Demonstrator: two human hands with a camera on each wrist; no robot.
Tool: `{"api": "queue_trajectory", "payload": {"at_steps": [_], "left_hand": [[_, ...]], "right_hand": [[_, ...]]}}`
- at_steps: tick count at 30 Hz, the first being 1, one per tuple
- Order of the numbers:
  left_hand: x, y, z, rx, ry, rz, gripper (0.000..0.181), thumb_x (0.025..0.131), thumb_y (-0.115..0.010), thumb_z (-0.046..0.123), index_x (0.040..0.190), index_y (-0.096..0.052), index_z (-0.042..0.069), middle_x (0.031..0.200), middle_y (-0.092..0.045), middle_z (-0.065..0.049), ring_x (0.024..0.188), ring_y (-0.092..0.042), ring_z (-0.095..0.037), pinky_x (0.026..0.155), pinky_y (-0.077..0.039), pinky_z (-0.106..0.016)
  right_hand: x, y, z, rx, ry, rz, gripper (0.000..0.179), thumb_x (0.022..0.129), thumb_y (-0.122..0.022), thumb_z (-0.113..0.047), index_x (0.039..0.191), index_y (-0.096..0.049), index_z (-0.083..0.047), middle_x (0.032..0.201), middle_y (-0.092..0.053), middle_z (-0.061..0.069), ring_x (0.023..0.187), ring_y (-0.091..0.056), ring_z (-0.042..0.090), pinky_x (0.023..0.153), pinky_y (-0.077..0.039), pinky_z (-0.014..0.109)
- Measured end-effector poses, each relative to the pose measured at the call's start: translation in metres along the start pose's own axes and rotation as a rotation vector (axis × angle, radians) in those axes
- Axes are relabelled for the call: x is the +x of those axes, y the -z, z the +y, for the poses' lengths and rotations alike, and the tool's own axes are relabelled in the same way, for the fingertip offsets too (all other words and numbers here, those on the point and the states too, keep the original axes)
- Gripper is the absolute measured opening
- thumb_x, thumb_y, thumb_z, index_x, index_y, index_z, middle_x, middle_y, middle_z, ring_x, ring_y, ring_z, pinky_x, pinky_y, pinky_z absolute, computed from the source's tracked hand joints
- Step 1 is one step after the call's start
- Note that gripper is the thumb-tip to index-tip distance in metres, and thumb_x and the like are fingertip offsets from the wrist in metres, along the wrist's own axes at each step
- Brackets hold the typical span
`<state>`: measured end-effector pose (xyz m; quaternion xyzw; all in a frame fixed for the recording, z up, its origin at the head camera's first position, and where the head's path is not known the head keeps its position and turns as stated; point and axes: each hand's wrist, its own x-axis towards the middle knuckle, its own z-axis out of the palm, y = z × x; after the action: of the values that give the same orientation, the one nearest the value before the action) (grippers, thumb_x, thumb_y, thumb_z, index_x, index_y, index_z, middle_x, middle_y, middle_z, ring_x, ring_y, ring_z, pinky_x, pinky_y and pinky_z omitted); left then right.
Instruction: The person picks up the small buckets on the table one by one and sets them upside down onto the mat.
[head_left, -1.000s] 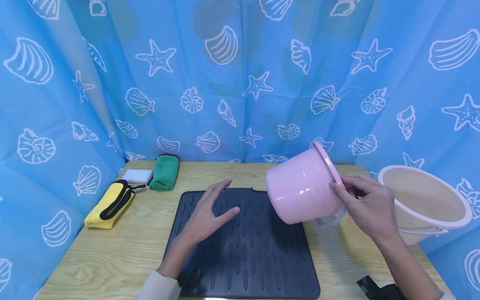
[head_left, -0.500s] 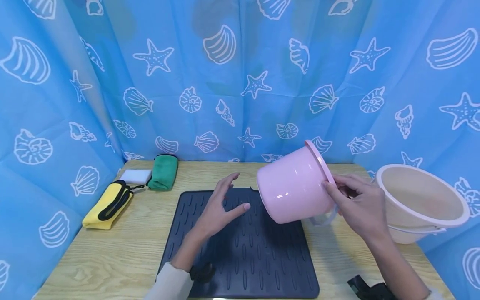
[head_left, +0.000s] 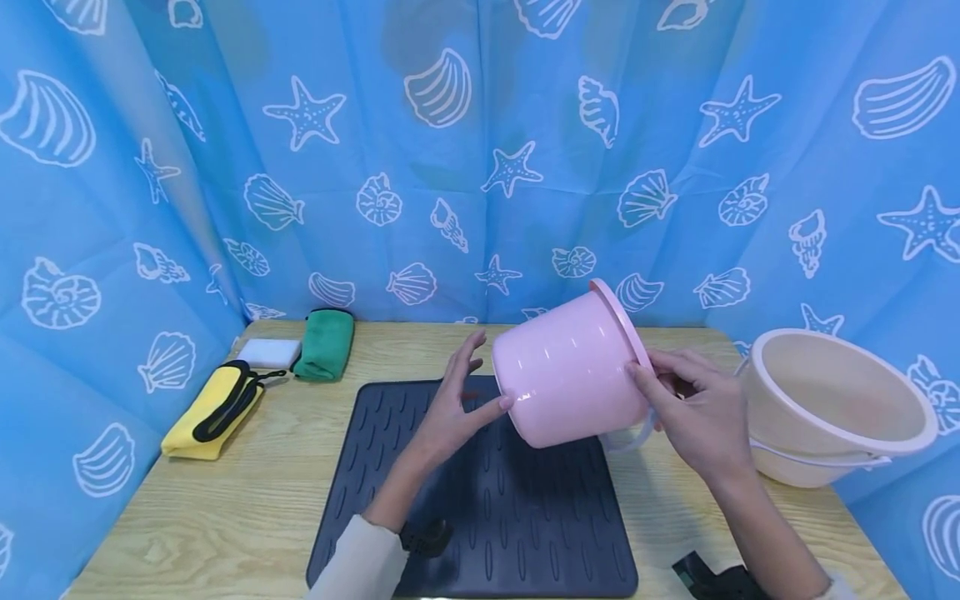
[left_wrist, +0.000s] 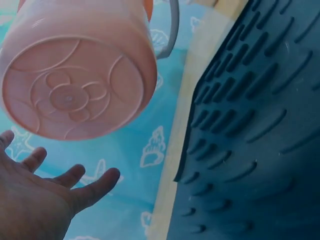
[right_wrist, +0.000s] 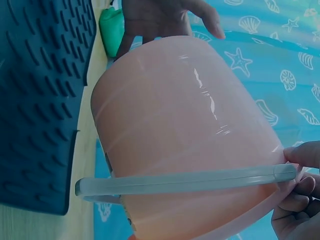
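Note:
A pink bucket [head_left: 573, 367] is held tilted on its side above the dark ribbed mat [head_left: 480, 517], its mouth to the right and its base to the left. My right hand [head_left: 693, 404] pinches its rim, thumb on the outside. The pale handle [right_wrist: 200, 182] hangs loose below the bucket. Spread fingers mark my left hand [head_left: 450, 421] beside the base; in the left wrist view a small gap shows between the fingertips and the moulded base [left_wrist: 70, 95]. The inside of the bucket is hidden from the head view.
A larger cream bucket [head_left: 780, 417] stands at the right edge of the wooden table [head_left: 187, 525]. A yellow cloth [head_left: 213, 412], a white sponge [head_left: 268, 353] and a green cloth [head_left: 327, 345] lie at the back left. A blue shell-print curtain [head_left: 480, 167] surrounds the table.
My right hand has carried the pink bucket leftward over the mat, its handle swinging beneath. My left hand has moved right, up to the base.

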<state>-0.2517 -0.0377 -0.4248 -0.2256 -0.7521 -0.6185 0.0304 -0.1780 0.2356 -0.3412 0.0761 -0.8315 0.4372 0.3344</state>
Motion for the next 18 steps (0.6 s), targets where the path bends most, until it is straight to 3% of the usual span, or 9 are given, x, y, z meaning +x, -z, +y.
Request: {"api": "queue_trajectory", "payload": {"at_steps": [2,9,13,18], "left_hand": [[0.001,-0.002,-0.001,-0.028,0.009,-0.003,0.090,0.086,-0.070,0.054,0.158,-0.017,0.040,0.162,-0.019,0.008,0.145,-0.028,-0.033,0.104,-0.039,-0.059],[0.005,-0.003,-0.004,-0.263,0.017,-0.011,0.087,0.088,-0.067,0.052,0.158,-0.015,0.043,0.164,-0.016,0.004,0.146,-0.024,-0.035,0.107,-0.031,-0.065],[0.006,-0.004,-0.004,-0.268,0.035,-0.016,0.088,0.088,-0.065,0.048,0.158,-0.013,0.044,0.164,-0.012,0.005,0.146,-0.022,-0.036,0.107,-0.031,-0.066],[0.006,-0.006,-0.008,-0.388,0.042,-0.045,0.085,0.089,-0.060,0.041,0.157,-0.010,0.049,0.159,-0.020,0.001,0.134,-0.041,-0.038,0.098,-0.043,-0.062]], "right_hand": [[0.000,-0.002,0.000,0.009,0.007,0.000,0.022,0.084,-0.079,0.000,0.106,-0.077,0.000,0.084,-0.064,0.001,0.067,-0.052,0.012,0.048,-0.044,0.016],[-0.002,-0.009,-0.001,0.079,0.037,0.006,0.021,0.083,-0.079,0.002,0.104,-0.078,0.001,0.084,-0.065,0.003,0.064,-0.054,0.011,0.047,-0.044,0.015],[-0.003,-0.015,-0.005,0.109,0.033,0.006,0.021,0.084,-0.079,0.001,0.105,-0.078,0.001,0.085,-0.067,0.005,0.065,-0.055,0.011,0.048,-0.045,0.015],[-0.004,-0.022,-0.007,0.124,0.039,0.020,0.021,0.083,-0.080,0.000,0.104,-0.078,0.000,0.087,-0.069,0.006,0.065,-0.055,0.011,0.051,-0.045,0.014]]}}
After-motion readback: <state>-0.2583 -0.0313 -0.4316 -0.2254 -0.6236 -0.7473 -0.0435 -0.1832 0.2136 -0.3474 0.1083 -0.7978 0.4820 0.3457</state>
